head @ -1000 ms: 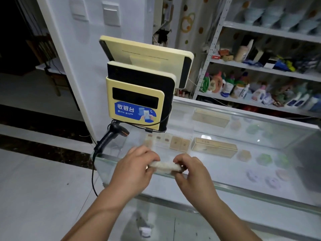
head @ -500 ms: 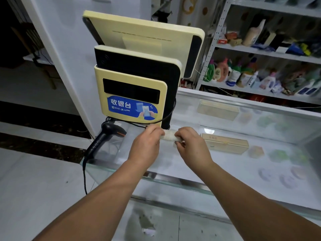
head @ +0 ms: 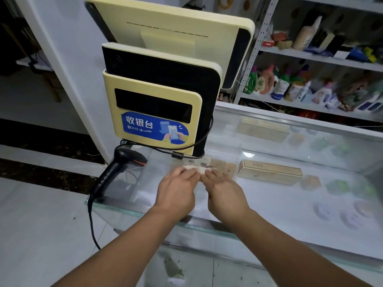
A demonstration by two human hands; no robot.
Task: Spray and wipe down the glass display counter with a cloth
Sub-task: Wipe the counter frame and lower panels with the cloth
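1. Nearest me, the front edge of the glass display counter (head: 145,214) in front of the cashier terminal (head: 153,112) looks hazy; I judge it not yet wiped.
2. My left hand (head: 176,191) and right hand (head: 223,193) lie side by side just in front of the terminal's base. The fingers are fairly straight and press down rather than pinch, and the thumbs are hidden.
3. Under the fingertips of both hands is the cloth (head: 194,168), a small pale wad flat on the glass, close to the terminal's foot and its cable.
4. The barcode scanner (head: 120,164) stands left of the terminal, so that corner needs working around.
5. I see no spray bottle. I'd call wiping barely started, since the long stretch of glass right of the terminal remains.
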